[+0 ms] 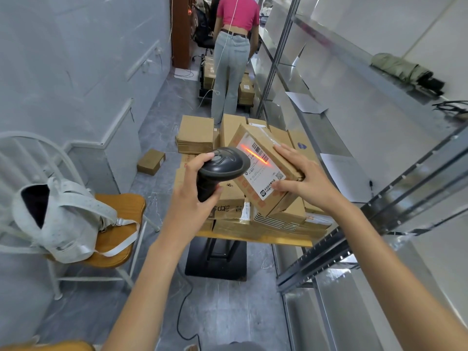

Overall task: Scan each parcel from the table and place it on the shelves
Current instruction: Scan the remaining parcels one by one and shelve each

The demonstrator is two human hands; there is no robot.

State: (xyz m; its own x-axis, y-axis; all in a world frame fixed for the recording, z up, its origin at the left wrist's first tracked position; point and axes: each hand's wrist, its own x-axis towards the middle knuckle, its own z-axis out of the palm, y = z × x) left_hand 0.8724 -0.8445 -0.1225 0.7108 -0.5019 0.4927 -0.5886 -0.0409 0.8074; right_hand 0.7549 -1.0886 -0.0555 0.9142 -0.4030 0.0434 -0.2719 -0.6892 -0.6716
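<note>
Two hands, left hand (193, 196) gripping one scanner (220, 165), right hand (301, 176) holding one parcel (263, 168)

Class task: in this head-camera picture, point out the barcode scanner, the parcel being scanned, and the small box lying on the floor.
barcode scanner (222, 164): head view, on its dark head.
parcel (263, 168): head view, on its white label.
small box (151, 162): head view, on its top face.

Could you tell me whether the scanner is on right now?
On: the scanner, gripped by the left hand, throws a red line across the parcel label.
</note>
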